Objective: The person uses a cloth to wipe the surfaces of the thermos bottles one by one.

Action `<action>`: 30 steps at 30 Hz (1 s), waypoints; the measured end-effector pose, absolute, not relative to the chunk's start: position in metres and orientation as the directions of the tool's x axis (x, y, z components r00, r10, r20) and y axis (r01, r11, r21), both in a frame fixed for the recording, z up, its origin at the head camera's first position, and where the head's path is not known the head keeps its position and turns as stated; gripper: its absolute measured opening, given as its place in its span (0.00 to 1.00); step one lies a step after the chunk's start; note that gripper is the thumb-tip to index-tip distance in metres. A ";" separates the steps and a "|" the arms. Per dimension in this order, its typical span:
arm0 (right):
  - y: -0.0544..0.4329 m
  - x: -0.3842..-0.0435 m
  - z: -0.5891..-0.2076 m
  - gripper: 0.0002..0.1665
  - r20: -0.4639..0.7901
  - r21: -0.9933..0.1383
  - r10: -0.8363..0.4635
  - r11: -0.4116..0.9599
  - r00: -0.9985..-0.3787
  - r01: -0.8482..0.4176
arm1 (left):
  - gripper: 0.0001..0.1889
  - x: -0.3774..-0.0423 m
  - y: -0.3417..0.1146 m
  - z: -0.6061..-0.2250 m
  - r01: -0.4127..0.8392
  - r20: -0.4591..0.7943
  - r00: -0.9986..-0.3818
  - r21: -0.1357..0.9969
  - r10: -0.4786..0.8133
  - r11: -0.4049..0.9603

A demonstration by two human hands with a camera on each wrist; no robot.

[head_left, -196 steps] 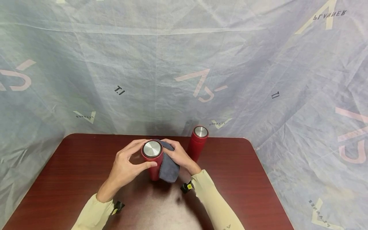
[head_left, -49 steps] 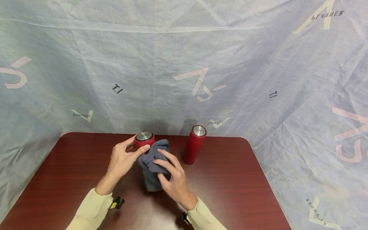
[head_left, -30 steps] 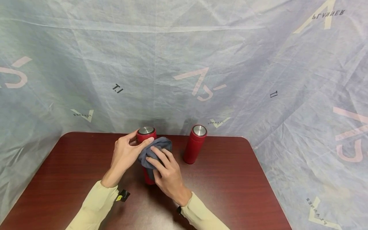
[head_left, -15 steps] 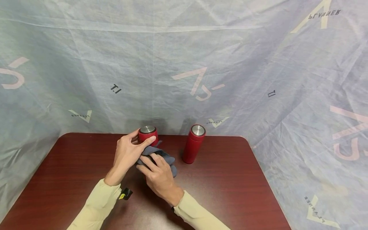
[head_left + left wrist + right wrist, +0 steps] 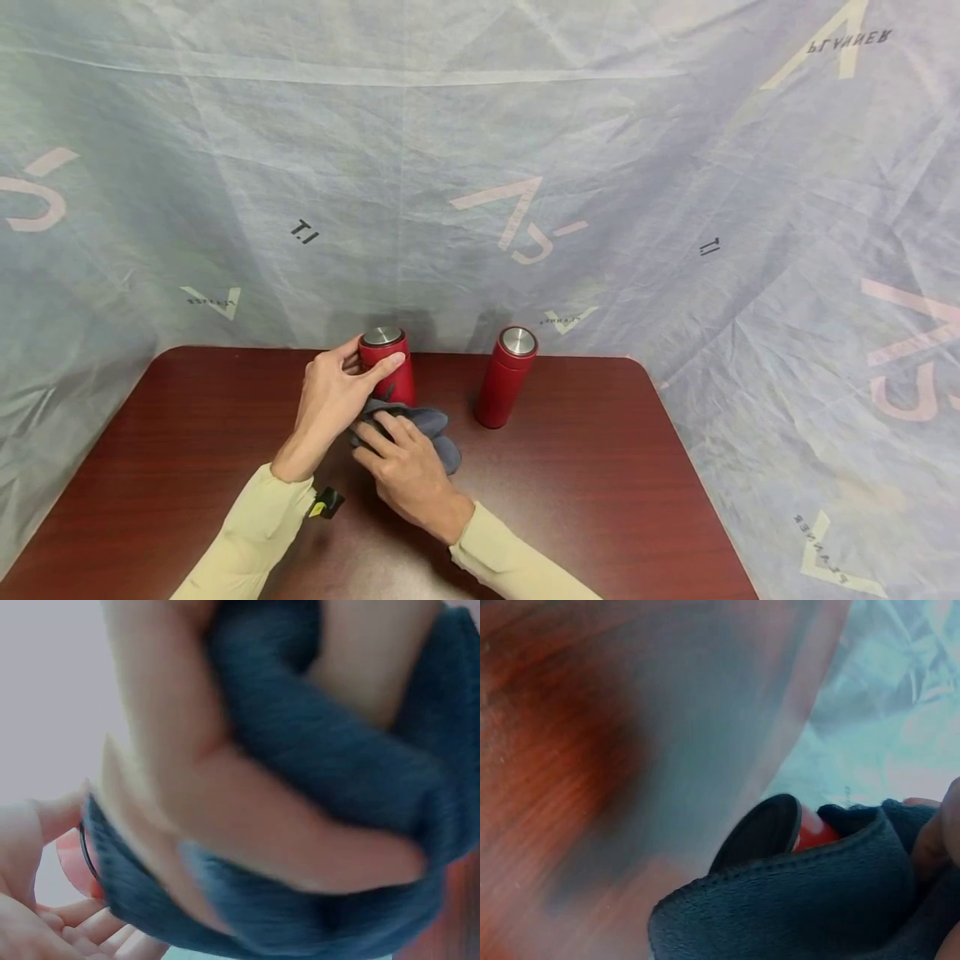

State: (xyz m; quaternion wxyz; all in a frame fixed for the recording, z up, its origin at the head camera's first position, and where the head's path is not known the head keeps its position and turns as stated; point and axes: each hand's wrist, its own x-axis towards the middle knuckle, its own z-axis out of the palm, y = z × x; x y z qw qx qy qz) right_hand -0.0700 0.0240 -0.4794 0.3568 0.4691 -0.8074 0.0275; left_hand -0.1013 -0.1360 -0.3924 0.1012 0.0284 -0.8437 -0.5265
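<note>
In the head view, my left hand (image 5: 330,400) grips a red thermos flask (image 5: 401,385) near its top, thumb in front and fingers behind. Its brushed steel lid faces up toward the camera. My right hand (image 5: 408,473) holds a dark grey-blue cloth (image 5: 437,422) against the flask's lower part, which the cloth and hand hide. The left wrist view shows blurred fingers wrapped in the cloth (image 5: 300,720). From the right wrist, the flask's round black base (image 5: 759,834) shows past the cloth's edge, seemingly off the table.
A second red flask (image 5: 502,387) stands upright to the right of the hands, near the back of the brown wooden table (image 5: 600,475). Printed grey fabric (image 5: 405,167) hangs behind the table and along its sides.
My right hand and the cloth have slid down the flask from near its top, uncovering the upper red body. The left hand keeps its grip. The second flask has stayed put.
</note>
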 end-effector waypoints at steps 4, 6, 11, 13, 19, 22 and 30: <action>0.024 -0.067 -0.483 0.11 0.549 0.274 -0.766 0.544 -0.335 -0.793 | 0.48 -0.101 -0.137 -0.390 0.050 0.128 -0.980 0.898 -0.152 0.436; 0.025 -0.065 -0.485 0.12 0.518 0.267 -0.781 0.535 -0.349 -0.801 | 0.49 -0.101 -0.138 -0.389 0.044 0.120 -0.981 0.900 -0.150 0.433; 0.028 -0.060 -0.491 0.13 0.427 0.284 -0.825 0.512 -0.371 -0.811 | 0.50 -0.100 -0.139 -0.388 0.029 0.101 -0.985 0.900 -0.143 0.435; 0.029 -0.058 -0.493 0.13 0.393 0.298 -0.840 0.502 -0.375 -0.812 | 0.50 -0.100 -0.140 -0.388 0.026 0.097 -0.985 0.902 -0.145 0.431; 0.032 -0.053 -0.499 0.12 0.329 0.312 -0.866 0.476 -0.377 -0.822 | 0.50 -0.101 -0.141 -0.389 0.024 0.098 -0.982 0.910 -0.159 0.414; 0.034 -0.052 -0.501 0.12 0.306 0.311 -0.875 0.464 -0.374 -0.830 | 0.51 -0.101 -0.142 -0.387 0.022 0.096 -0.982 0.912 -0.161 0.410; 0.035 -0.050 -0.504 0.12 0.264 0.283 -0.888 0.445 -0.377 -0.850 | 0.51 -0.099 -0.145 -0.384 0.012 0.088 -0.982 0.912 -0.166 0.411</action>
